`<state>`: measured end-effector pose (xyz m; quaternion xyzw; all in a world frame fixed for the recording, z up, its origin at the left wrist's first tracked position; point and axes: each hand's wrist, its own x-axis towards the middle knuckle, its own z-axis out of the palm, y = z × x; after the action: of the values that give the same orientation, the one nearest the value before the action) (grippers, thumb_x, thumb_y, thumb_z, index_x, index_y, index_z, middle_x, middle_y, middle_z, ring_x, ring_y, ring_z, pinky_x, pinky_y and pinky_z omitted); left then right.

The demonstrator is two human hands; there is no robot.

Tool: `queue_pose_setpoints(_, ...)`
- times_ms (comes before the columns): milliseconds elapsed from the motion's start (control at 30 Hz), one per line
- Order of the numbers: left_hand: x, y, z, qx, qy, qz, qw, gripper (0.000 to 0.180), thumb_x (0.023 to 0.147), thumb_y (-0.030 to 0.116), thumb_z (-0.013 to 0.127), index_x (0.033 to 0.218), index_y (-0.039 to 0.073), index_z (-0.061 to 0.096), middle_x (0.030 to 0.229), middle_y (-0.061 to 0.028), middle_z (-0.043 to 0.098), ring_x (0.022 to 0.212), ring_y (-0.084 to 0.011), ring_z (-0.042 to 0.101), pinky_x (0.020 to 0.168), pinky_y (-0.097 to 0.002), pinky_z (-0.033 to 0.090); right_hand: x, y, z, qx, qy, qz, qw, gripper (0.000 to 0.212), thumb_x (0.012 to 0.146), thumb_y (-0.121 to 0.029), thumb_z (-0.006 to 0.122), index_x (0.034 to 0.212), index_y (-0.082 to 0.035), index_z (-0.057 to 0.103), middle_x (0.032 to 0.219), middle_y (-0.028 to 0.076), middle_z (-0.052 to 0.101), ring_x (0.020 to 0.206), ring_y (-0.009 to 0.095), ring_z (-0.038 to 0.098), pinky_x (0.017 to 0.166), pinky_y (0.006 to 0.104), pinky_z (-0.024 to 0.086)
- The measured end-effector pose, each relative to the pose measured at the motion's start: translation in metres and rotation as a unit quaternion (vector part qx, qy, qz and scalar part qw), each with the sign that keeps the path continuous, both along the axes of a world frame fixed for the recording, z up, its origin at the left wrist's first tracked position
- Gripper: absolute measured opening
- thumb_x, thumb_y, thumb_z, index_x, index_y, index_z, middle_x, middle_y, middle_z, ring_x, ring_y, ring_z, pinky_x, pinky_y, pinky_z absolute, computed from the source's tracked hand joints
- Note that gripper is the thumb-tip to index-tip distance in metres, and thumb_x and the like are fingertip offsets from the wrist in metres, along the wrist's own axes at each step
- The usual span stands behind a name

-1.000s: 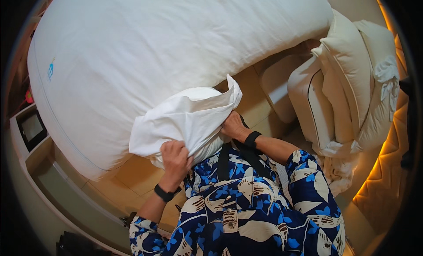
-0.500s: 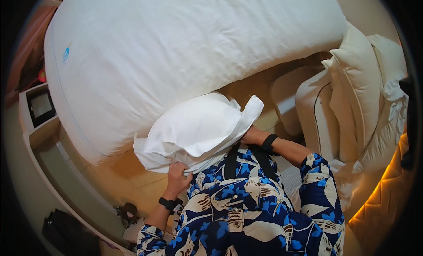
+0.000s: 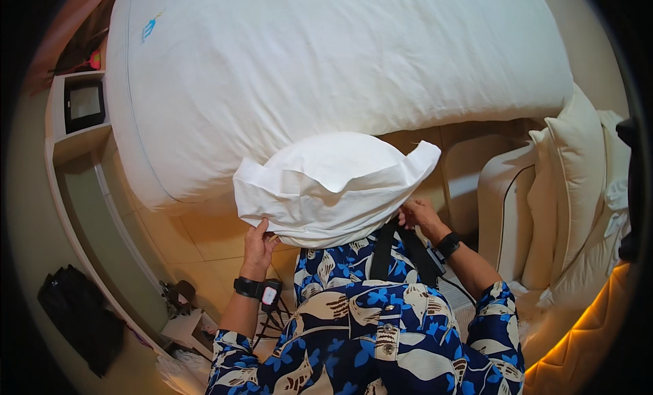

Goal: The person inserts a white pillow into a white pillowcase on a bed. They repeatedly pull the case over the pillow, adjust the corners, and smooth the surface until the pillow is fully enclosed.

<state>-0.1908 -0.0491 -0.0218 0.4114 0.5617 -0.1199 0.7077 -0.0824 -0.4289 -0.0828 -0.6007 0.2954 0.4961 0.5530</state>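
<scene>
A white pillow (image 3: 333, 150) in a loose white pillowcase (image 3: 320, 215) is held upright in front of my body, against the bed's near side. The case's open edge is folded out, with flaps sticking up at both corners. My left hand (image 3: 258, 245) pinches the lower left of the case, thumb on top. My right hand (image 3: 423, 216) is at the lower right edge of the case, fingers curled against the cloth; their tips are partly hidden.
A thick white quilt (image 3: 326, 69) covers the bed ahead. At right, several cream pillows (image 3: 575, 170) lean by a rounded cream chair (image 3: 503, 191). A white shelf unit (image 3: 81, 150) runs along the left, with a black bag (image 3: 81, 320) beyond it.
The pillow has been turned more level and squared to my body, its right corner swinging outward. Both hands have shifted along the case's lower edge; the view has moved too.
</scene>
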Motion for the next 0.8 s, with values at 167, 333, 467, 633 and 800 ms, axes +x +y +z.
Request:
queue_pose_setpoints(167, -0.007, 0.013, -0.013, -0.110, -0.075, 0.129, 0.983, 0.023, 0.089, 0.017, 0.055, 0.109, 0.006, 0.054, 0.108, -0.0074, 0.061, 0.100, -0.0218, 0.057, 0.086, -0.0390, 0.047, -0.002, 0.022, -0.015, 0.077, 0.120, -0.136, 0.980, 0.035, 0.089, -0.035, 0.051, 0.098, -0.001, 0.059, 0.078, 0.010, 0.065, 0.068, 0.020, 0.063, 0.059, 0.0307, 0.052)
queue_pose_setpoints(333, -0.007, 0.023, -0.018, -0.226, -0.185, 0.220, 0.931, 0.028, 0.091, 0.017, 0.047, 0.114, 0.002, 0.053, 0.116, -0.0125, 0.058, 0.110, -0.0274, 0.053, 0.098, -0.0457, 0.040, -0.015, 0.029, -0.033, 0.060, 0.153, -0.115, 0.980, 0.037, 0.091, -0.035, 0.046, 0.103, -0.002, 0.057, 0.082, 0.012, 0.066, 0.067, 0.021, 0.064, 0.058, 0.0324, 0.053)
queue_pose_setpoints(467, -0.009, 0.017, -0.015, -0.252, -0.087, 0.210, 0.941, 0.033, 0.095, 0.025, 0.041, 0.119, 0.003, 0.050, 0.122, -0.0141, 0.055, 0.113, -0.0305, 0.051, 0.098, -0.0489, 0.041, -0.021, 0.032, -0.033, 0.045, 0.184, -0.136, 0.972, 0.040, 0.094, -0.034, 0.040, 0.103, 0.001, 0.057, 0.081, 0.015, 0.066, 0.065, 0.024, 0.065, 0.053, 0.0333, 0.055)
queue_pose_setpoints(633, -0.015, 0.021, -0.031, -0.204, 0.020, 0.178, 0.963, 0.037, 0.095, 0.025, 0.042, 0.125, 0.004, 0.047, 0.128, -0.0133, 0.051, 0.116, -0.0302, 0.049, 0.099, -0.0482, 0.040, -0.024, 0.033, -0.038, 0.061, 0.201, -0.152, 0.966, 0.041, 0.094, -0.037, 0.039, 0.105, -0.002, 0.057, 0.083, 0.013, 0.066, 0.065, 0.021, 0.066, 0.054, 0.0317, 0.055)
queue_pose_setpoints(800, -0.004, 0.015, -0.029, -0.225, 0.006, 0.194, 0.955, 0.044, 0.092, 0.027, 0.045, 0.130, 0.005, 0.044, 0.135, -0.0130, 0.046, 0.122, -0.0303, 0.044, 0.103, -0.0488, 0.036, -0.027, 0.028, -0.033, 0.068, 0.233, -0.177, 0.954, 0.041, 0.094, -0.039, 0.042, 0.108, -0.004, 0.056, 0.086, 0.012, 0.066, 0.065, 0.021, 0.066, 0.055, 0.0311, 0.056)
